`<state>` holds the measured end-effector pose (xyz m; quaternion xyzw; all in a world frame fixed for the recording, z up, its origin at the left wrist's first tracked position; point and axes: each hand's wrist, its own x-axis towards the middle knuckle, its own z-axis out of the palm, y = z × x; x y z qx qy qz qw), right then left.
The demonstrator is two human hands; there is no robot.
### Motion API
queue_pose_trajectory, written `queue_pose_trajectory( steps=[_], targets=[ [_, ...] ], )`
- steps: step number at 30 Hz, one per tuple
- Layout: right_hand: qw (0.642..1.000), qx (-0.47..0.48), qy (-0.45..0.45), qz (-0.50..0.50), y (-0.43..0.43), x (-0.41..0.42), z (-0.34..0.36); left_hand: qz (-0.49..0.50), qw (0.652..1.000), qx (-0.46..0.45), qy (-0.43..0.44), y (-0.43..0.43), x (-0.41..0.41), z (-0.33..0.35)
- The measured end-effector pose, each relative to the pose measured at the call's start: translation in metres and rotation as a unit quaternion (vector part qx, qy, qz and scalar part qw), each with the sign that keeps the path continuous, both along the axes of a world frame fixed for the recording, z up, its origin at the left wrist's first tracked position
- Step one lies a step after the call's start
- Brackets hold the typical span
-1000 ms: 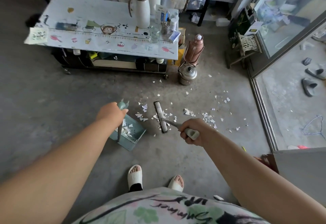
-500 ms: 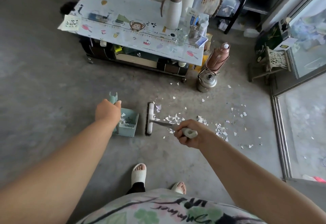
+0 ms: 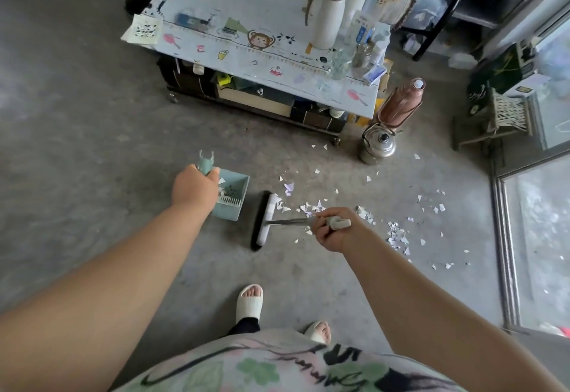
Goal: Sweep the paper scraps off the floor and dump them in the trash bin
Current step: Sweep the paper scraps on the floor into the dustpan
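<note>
- Nearest the person, two feet in white slippers [image 3: 249, 300] stand on the grey concrete floor [image 3: 92, 175]
- The right hand [image 3: 331, 231] has its fingers wrapped tight round the pale grip of the broom [image 3: 266, 219], with the end of the grip poking out past the thumb side
- The broom head lies on the floor, dark bristles turned towards the dustpan [image 3: 226, 214], just beside its open mouth but not touching it
- The left hand [image 3: 194, 188] is curled round the top of the dustpan's upright teal handle, knuckles up
- The teal dustpan sits on the floor and holds a few white scraps near its comb teeth
- Most paper scraps [image 3: 396, 237] lie loose on the floor on the right of the broom, strewn out towards the door track [image 3: 505, 253]
- Further off, a metal kettle [image 3: 377, 145] stands by a brown thermos [image 3: 401, 105]
- Beyond them, a low table [image 3: 216, 34] carries a white flask [image 3: 325, 18], jars and small bottles at its right end
</note>
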<state>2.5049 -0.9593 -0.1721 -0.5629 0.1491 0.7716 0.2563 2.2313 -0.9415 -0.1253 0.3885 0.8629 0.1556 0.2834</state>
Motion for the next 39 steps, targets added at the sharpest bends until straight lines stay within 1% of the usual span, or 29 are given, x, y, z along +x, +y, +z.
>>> queue_pose_trajectory(
  steps=[3, 5, 9, 13, 15, 18, 22, 29, 32, 35, 37, 39],
  targets=[
    [0.998, -0.003, -0.041, -0.048, 0.005, 0.016, 0.003, -0.006, 1.0, -0.002, -0.001, 0.001, 0.004, -0.005],
    [0.996, 0.001, -0.069, -0.057, 0.007, 0.033, 0.005, -0.008, 1.0, -0.006, 0.001, 0.002, 0.008, -0.008],
    [0.989, 0.01, -0.134, -0.066, 0.002, 0.072, 0.002, -0.011, 1.0, -0.019, -0.02, 0.002, 0.012, -0.018],
    [0.973, -0.004, -0.222, -0.059, -0.011, 0.104, -0.004, -0.008, 0.999, -0.026, -0.039, -0.001, 0.017, -0.024],
    [0.971, -0.005, -0.234, -0.054, -0.021, 0.112, -0.005, -0.005, 0.998, -0.023, -0.052, -0.002, 0.018, -0.03],
    [0.977, 0.009, -0.209, -0.049, -0.037, 0.115, -0.002, 0.005, 0.997, -0.015, -0.076, -0.005, 0.022, -0.044],
    [0.977, 0.016, -0.207, -0.057, -0.048, 0.115, 0.011, -0.002, 0.997, -0.017, -0.076, -0.01, 0.029, -0.046],
    [0.995, 0.044, -0.085, -0.04, -0.04, 0.079, 0.041, -0.03, 0.998, -0.026, -0.057, -0.01, 0.034, -0.044],
    [0.997, 0.033, -0.048, -0.049, -0.039, 0.066, 0.045, -0.035, 0.997, -0.03, -0.054, -0.009, 0.033, -0.041],
    [0.999, 0.001, -0.016, -0.039, -0.044, 0.06, 0.042, -0.041, 0.998, -0.036, -0.031, -0.007, 0.035, -0.037],
    [0.999, -0.019, -0.008, -0.033, -0.049, 0.06, 0.037, -0.042, 0.998, -0.039, -0.022, -0.007, 0.037, -0.034],
    [0.999, -0.027, -0.022, -0.022, -0.053, 0.065, 0.031, -0.048, 0.998, -0.044, -0.012, -0.006, 0.037, -0.032]
  ],
)
